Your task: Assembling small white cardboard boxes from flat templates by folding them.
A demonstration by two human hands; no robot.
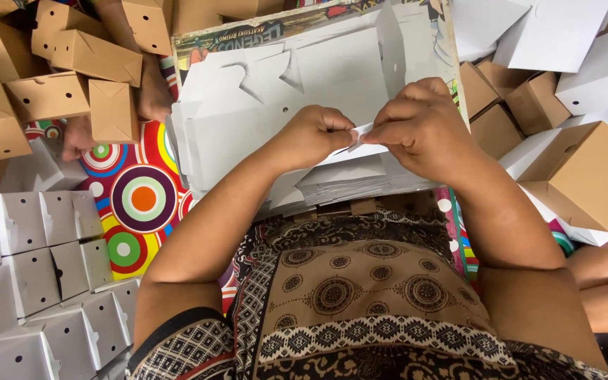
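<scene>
Both hands, left hand [314, 137] and right hand [420, 127], pinched a white cardboard flap [360, 134] in closed grips; brown boxes [72, 70] lay at ten o'clock.

Home box-folding workspace, folded brown boxes [72, 53], flat white blanks [262, 98], patterned floor mat [142, 197]

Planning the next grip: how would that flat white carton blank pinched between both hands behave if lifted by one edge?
The white carton blank looks thin where the left hand and right hand pinch it, so it would probably sag. It is likely light, being a single sheet. Lying on the stack of blanks, it may slide easily when pushed.
</scene>
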